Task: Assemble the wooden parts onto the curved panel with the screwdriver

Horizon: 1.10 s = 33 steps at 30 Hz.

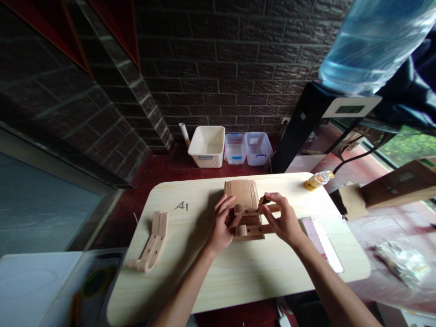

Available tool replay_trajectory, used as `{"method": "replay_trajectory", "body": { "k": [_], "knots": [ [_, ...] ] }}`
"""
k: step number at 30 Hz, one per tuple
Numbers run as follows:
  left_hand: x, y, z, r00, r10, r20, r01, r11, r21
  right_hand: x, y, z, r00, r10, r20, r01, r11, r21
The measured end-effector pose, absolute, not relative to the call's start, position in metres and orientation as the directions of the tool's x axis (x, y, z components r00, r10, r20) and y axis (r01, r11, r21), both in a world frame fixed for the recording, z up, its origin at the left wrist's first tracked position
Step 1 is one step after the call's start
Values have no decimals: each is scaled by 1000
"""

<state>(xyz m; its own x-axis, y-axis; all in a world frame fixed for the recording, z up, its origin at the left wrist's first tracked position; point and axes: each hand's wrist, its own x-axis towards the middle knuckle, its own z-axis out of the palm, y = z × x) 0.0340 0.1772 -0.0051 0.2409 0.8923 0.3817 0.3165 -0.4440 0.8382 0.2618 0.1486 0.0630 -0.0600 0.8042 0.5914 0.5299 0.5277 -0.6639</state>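
Observation:
A cardboard box (241, 191) lies on the light wood-grain table (272, 272). Across it rest two wooden pieces with dark holes and rounded ends, an upper wooden piece (251, 211) and a lower wooden piece (254, 230). My left hand (220, 229) grips their left ends, its fingers closed around the wood. Pinched in the fingertips of my right hand (282, 220) is a short black-and-yellow screwdriver (264, 200). Its lower end points at the upper piece near a hole; whether it sits in a screw is too small to tell.
Joined wooden pieces (155, 240) and several dark screws (181, 206) lie at left on the table. A phone (322, 243) and a plastic bottle (318, 180) are at right. Beyond the table, a beige bin (207, 156) and two clear bins stand by the wall.

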Motion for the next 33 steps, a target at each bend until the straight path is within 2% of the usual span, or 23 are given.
{"method": "replay_trajectory", "body": {
  "k": [7, 19, 25, 33],
  "knots": [
    [32, 178, -7, 251, 888, 386, 337, -454, 825, 261, 147, 58, -60, 838, 542, 501, 495, -710],
    [33, 178, -6, 239, 891, 386, 322, -448, 834, 260, 147, 61, -71, 812, 580, 491, 535, -688],
    [33, 179, -9, 251, 884, 395, 344, -463, 817, 260, 146, 64, -122, 836, 535, 529, 510, -678],
    [32, 179, -8, 252, 888, 385, 342, -454, 823, 262, 151, 59, -82, 812, 578, 549, 521, -654]
  ]
}}
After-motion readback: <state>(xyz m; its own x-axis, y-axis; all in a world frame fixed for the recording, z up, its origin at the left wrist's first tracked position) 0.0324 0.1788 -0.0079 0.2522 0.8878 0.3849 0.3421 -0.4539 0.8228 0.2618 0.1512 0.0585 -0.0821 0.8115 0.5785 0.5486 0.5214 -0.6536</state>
